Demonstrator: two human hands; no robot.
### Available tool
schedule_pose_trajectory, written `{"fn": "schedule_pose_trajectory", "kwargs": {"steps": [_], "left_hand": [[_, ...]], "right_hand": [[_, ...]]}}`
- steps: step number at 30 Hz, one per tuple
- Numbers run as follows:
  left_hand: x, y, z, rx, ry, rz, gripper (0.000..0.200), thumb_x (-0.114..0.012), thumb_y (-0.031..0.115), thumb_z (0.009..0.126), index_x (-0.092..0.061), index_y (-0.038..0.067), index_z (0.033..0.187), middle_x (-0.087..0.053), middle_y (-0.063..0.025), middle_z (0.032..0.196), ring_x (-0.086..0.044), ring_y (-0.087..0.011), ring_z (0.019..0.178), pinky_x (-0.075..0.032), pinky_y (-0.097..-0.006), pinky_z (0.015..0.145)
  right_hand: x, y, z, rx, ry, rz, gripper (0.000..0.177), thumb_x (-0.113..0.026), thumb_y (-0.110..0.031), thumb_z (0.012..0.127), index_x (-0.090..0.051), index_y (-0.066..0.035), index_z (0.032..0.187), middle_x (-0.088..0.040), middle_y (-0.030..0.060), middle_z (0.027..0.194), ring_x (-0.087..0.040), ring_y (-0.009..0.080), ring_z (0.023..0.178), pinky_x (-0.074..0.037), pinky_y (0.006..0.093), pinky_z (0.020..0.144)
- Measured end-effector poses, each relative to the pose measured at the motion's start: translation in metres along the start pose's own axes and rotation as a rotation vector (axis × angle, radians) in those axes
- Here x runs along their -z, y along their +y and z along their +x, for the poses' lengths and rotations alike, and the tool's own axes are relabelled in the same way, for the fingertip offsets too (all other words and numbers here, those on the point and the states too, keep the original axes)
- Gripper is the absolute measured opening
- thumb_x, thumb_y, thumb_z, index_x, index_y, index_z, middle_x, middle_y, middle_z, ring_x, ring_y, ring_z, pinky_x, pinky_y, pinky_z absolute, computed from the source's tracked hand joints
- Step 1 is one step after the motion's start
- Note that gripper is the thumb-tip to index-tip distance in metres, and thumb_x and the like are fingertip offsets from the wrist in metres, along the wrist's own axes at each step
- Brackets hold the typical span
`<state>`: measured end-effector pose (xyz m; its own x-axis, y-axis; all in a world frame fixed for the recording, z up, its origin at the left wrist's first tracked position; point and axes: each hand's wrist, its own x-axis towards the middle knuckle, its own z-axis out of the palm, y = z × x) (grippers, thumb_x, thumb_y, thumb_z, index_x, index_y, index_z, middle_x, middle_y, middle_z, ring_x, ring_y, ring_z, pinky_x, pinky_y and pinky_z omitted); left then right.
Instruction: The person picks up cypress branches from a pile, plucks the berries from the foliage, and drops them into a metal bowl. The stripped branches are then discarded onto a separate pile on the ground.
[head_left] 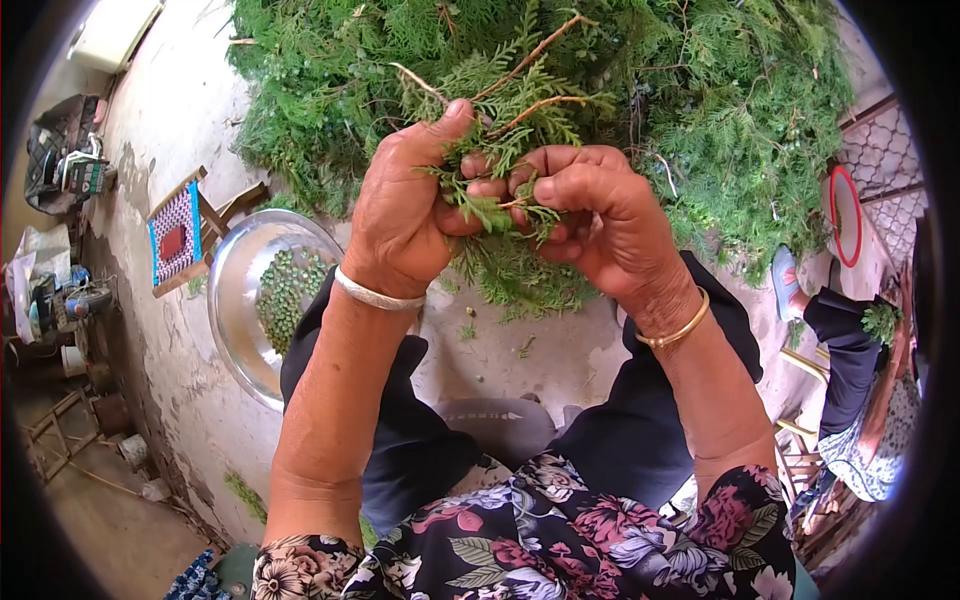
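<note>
My left hand (405, 190) is closed around a small bunch of green conifer sprigs (545, 105), whose cut brown stems stick up past the thumb. Close beside it, my right hand (610, 215) pinches a leafy sprig tip (535, 205) between thumb and fingers. Both hands meet in front of my chest, above the floor between my knees. Whether a cone or berry sits in the right fingertips is hidden. At my left stands a wide metal basin (232, 310) with many small green cones (290, 295) in it.
A large heap of cut conifer branches (720, 120) covers the floor ahead. A small stool with a woven seat (185, 235) stands beyond the basin. Another person (850, 370) sits at the right, near a red-rimmed round object (846, 215). Bags and household items (65, 160) line the left side.
</note>
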<state>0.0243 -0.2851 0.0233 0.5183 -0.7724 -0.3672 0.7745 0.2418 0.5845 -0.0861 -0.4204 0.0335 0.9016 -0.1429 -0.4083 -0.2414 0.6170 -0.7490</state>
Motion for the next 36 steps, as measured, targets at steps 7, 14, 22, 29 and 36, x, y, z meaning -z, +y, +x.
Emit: {"fn": "schedule_pose_trajectory", "kwargs": {"steps": [7,14,22,29,36], "left_hand": [[0.005,0.010,-0.003,0.169,-0.440,-0.549,0.028,-0.037,0.028,0.099,-0.050,0.003,0.098,-0.038,0.0017,0.064,-0.036,-0.0070,0.049,-0.027,-0.0195,0.034],[0.014,0.022,-0.004,0.057,-0.523,-0.531,0.031,-0.035,0.027,0.100,-0.051,0.001,0.096,-0.039,-0.0004,0.068,-0.038,-0.0084,0.053,-0.029,-0.0204,0.038],[0.008,0.005,-0.002,-0.031,-0.212,-0.302,0.024,-0.043,0.028,0.098,-0.043,0.007,0.086,-0.041,-0.0004,0.068,-0.040,-0.0088,0.055,-0.032,-0.0180,0.038],[0.019,0.004,0.001,0.122,-0.333,-0.308,0.026,-0.044,0.028,0.097,-0.042,0.008,0.082,-0.043,-0.0019,0.068,-0.039,-0.0081,0.054,-0.033,-0.0185,0.037],[-0.004,0.002,-0.003,0.147,-0.484,-0.545,0.027,-0.043,0.027,0.097,-0.047,0.004,0.085,-0.040,-0.0012,0.067,-0.041,-0.0083,0.052,-0.032,-0.0192,0.037]], "right_hand": [[0.026,-0.009,0.004,0.019,-0.350,0.491,0.020,-0.051,-0.011,0.078,-0.054,0.002,0.094,-0.057,0.0099,0.078,-0.049,0.0089,0.058,-0.039,0.0195,0.045],[0.015,0.001,0.001,0.046,-0.028,0.028,0.019,-0.062,-0.019,0.083,-0.061,-0.001,0.084,-0.060,0.0065,0.072,-0.053,0.0081,0.056,-0.039,0.0185,0.044],[-0.004,0.020,0.001,0.240,-0.123,-0.511,0.022,-0.075,-0.017,0.075,-0.065,0.001,0.082,-0.054,-0.0013,0.060,-0.048,0.0038,0.053,-0.038,0.0206,0.044],[-0.001,0.014,-0.001,0.135,-0.124,-0.320,0.016,-0.067,-0.014,0.076,-0.062,0.001,0.076,-0.052,-0.0011,0.059,-0.044,0.0042,0.050,-0.034,0.0209,0.044],[0.003,0.006,-0.007,-0.024,-0.311,0.112,0.016,-0.063,-0.013,0.078,-0.060,0.002,0.081,-0.055,0.0045,0.064,-0.042,0.0064,0.045,-0.032,0.0184,0.041]]}}
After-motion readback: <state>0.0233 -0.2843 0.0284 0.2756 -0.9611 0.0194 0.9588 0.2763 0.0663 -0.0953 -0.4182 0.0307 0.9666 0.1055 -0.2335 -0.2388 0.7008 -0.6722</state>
